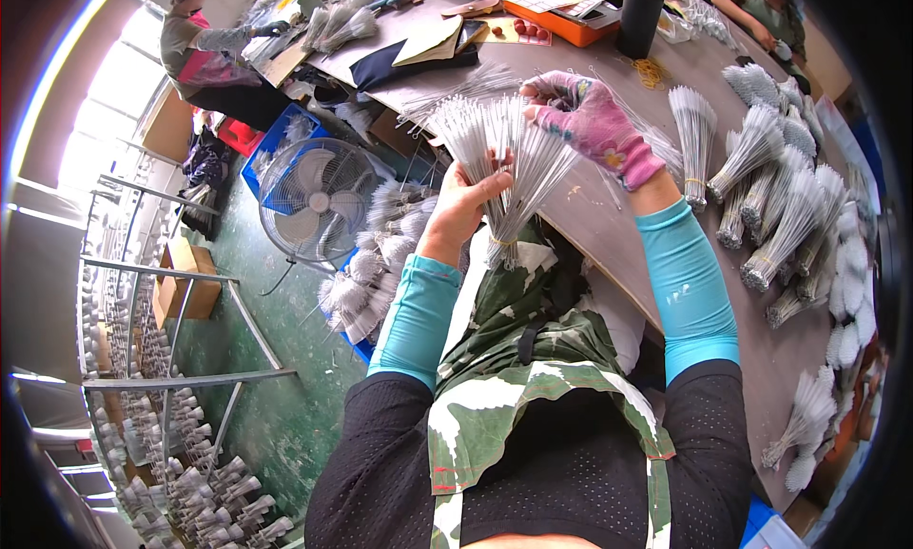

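My bare left hand is closed around a fanned bundle of thin silvery wires. The wires spread wide at the top, and a yellowish band gathers them near the bottom, above my lap. On my right hand is a pink patterned glove with bare fingertips. Its fingers are curled together at the upper right edge of the bundle, and whatever they pinch is too fine to make out. Loose wires lie on the table behind and beside my right hand.
Banded wire bundles stand and lie along the table's right side. Farther back are a black bottle, an orange box and a dark cloth. Left of me stand a floor fan and metal racks. Two people work across the room.
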`<action>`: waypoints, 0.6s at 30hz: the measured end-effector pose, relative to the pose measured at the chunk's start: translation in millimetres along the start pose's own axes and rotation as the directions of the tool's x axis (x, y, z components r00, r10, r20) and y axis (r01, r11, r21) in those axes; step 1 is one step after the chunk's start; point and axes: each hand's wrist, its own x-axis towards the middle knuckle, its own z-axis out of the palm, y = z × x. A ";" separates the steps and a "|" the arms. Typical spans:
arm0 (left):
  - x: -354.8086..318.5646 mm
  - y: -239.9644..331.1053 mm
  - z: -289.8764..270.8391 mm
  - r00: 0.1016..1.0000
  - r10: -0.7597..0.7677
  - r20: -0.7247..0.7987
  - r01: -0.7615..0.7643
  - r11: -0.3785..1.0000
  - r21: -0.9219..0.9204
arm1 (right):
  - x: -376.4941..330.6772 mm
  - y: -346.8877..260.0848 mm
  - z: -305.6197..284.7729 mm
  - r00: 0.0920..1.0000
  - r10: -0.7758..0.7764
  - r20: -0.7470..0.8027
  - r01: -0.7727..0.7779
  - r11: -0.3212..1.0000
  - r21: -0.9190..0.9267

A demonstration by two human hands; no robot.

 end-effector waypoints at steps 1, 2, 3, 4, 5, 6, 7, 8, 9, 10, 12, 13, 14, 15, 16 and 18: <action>1.5 -0.4 0.0 1.000 -0.020 0.020 0.021 0.998 -0.059 | 1.0 0.7 -1.5 0.994 -0.065 -0.092 0.037 0.960 -0.279; 2.5 0.3 0.0 0.999 -0.037 0.038 0.041 0.992 -0.116 | 2.2 -1.4 -1.5 0.975 -0.154 -0.159 0.046 0.843 -0.536; 2.7 0.1 1.5 0.997 -0.015 0.070 0.024 0.992 -0.123 | 3.0 -4.5 -1.3 0.954 -0.230 -0.195 0.087 0.830 -0.551; 3.6 -0.7 2.4 0.997 -0.015 0.072 0.024 0.992 -0.123 | 4.2 -8.7 -0.7 0.953 -0.231 -0.196 0.087 0.829 -0.552; 3.1 -1.8 0.9 0.995 -0.001 0.096 0.012 0.993 -0.121 | 5.7 -17.4 4.2 0.967 -0.190 -0.167 0.100 0.895 -0.435; 2.2 -2.4 1.6 0.992 0.011 0.123 0.004 0.992 -0.122 | 5.8 -25.7 8.4 0.979 -0.149 -0.136 0.101 0.945 -0.311; 1.3 -2.0 2.0 0.992 0.009 0.123 0.007 0.992 -0.123 | 6.3 -32.2 13.3 0.988 -0.113 -0.105 0.062 0.913 -0.402; 1.6 0.5 4.9 0.992 -0.026 0.126 0.048 0.983 -0.177 | 6.4 -30.6 19.1 0.964 -0.253 -0.080 0.182 0.848 -0.498; 2.0 1.5 6.5 0.990 -0.060 0.131 0.089 0.969 -0.231 | 5.1 -32.2 23.2 0.982 -0.182 -0.052 0.138 0.877 -0.461; 2.4 -1.0 5.9 0.989 -0.061 0.133 0.091 0.968 -0.233 | 3.9 -32.8 25.4 0.994 -0.111 -0.021 0.091 0.901 -0.424; 3.8 -5.2 8.4 0.998 -0.018 0.055 0.025 0.990 -0.142 | 5.0 -18.1 23.0 0.995 -0.098 -0.001 0.095 0.972 -0.215; 4.5 -7.0 9.9 0.998 -0.016 0.057 0.024 0.989 -0.145 | 5.4 -12.2 19.9 0.996 -0.089 0.022 0.089 0.996 0.009; 2.4 -4.1 13.4 0.999 -0.017 0.028 0.020 0.991 -0.129 | 4.5 -12.6 16.0 0.996 -0.089 0.024 0.089 0.996 0.010; 0.9 -2.6 15.3 1.000 -0.017 -0.001 0.017 0.993 -0.113 | 3.3 -14.8 10.9 0.995 -0.084 0.048 0.083 0.996 0.021; 0.3 -3.5 14.7 1.000 -0.017 -0.003 0.017 0.994 -0.113 | 2.4 -16.3 8.5 0.994 -0.080 0.072 0.078 0.997 0.030; 2.1 -6.7 13.7 1.000 0.010 -0.010 -0.011 0.997 -0.077 | 0.3 -14.3 7.4 0.996 -0.065 0.065 0.060 0.996 0.068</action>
